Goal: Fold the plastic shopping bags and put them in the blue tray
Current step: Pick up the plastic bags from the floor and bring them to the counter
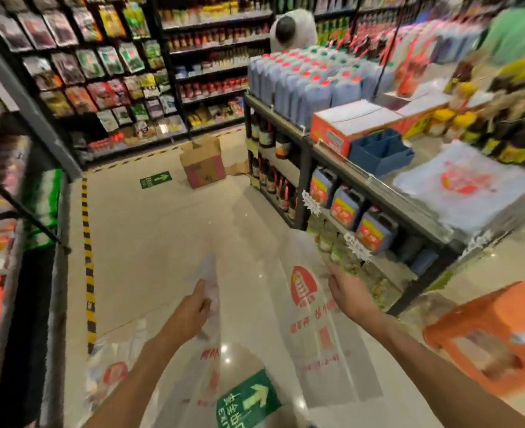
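Two hands are up, the left hand [193, 307] at seven o'clock and the right hand [346, 293] at five o'clock, and between them they hold one clear plastic bag [304, 304] with red print. One blue tray [381, 152] sits on the shelf at two o'clock, with one flat stack of bags [468, 186] just beside it at three o'clock; how many bags lie in it cannot be told. On the floor there are one cardboard box [202, 163] at twelve o'clock, one orange stool [496, 335] at four o'clock and two green arrow signs [155, 179] [249, 400], and one other person [292, 29] bends at one o'clock.
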